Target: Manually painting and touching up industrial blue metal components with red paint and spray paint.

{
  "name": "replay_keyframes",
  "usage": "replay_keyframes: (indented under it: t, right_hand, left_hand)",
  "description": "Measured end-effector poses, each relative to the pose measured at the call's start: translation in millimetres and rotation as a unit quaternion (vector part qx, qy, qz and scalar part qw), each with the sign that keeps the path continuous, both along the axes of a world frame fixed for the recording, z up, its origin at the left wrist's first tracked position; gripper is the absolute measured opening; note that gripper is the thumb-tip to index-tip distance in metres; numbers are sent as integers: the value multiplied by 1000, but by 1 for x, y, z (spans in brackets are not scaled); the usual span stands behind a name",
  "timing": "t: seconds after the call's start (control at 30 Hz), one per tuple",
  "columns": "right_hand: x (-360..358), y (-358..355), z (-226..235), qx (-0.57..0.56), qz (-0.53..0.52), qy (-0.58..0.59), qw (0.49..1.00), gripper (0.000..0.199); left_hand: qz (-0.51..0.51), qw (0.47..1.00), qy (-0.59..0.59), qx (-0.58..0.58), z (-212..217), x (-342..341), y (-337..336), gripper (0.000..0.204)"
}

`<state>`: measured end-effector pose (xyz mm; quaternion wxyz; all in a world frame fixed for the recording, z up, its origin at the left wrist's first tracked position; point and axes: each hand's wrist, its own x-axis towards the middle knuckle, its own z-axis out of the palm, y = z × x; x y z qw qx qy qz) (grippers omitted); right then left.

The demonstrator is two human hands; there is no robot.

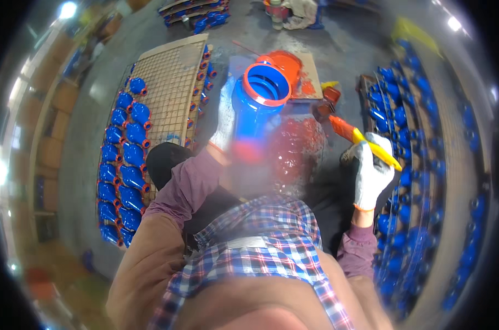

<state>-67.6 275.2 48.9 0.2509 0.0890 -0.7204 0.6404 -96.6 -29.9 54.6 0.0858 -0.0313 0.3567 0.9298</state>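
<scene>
A blue pipe fitting with a wet red rim round its open end is held up before me. My left hand, in a white glove, grips it from the left side; its lower end is blurred and also looks red. In my gloved right hand is a paintbrush with a yellow handle and red-coated ferrule, bristles pointing left toward the fitting but apart from it. Behind the fitting, a dish of red paint rests on a paint-spattered board.
Blue fittings with red rims stand in rows on a wire-mesh rack at left. More blue fittings fill racks at right. Another yellow-handled brush lies beside the board. Red paint covers the floor between my legs.
</scene>
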Motion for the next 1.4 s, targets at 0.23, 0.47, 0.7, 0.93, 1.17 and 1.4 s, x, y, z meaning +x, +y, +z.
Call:
replay_keyframes:
  t: [0.23, 0.47, 0.7, 0.93, 1.17, 1.4]
  right_hand:
    - [-42, -41, 10, 99, 56, 73, 991, 22]
    - [-69, -78, 43, 299, 108, 194, 928, 28]
    - [-84, -137, 53, 297, 124, 199, 926, 26]
    - [-87, -206, 37, 260, 149, 197, 934, 29]
    - [-90, -251, 26, 202, 171, 226, 938, 36]
    - [-91, -243, 28, 298, 290, 232, 879, 42]
  left_hand:
    - [-20, 979, -7, 203, -4, -14, -75, 86]
    - [161, 978, 32, 126, 15, -22, -173, 77]
    - [299, 942, -38, 150, 11, -33, -237, 49]
    - [302, 937, -51, 166, -16, -65, -216, 55]
    - [326, 933, -95, 118, -17, -93, -175, 50]
    - [311, 934, -111, 139, -23, -103, -172, 53]
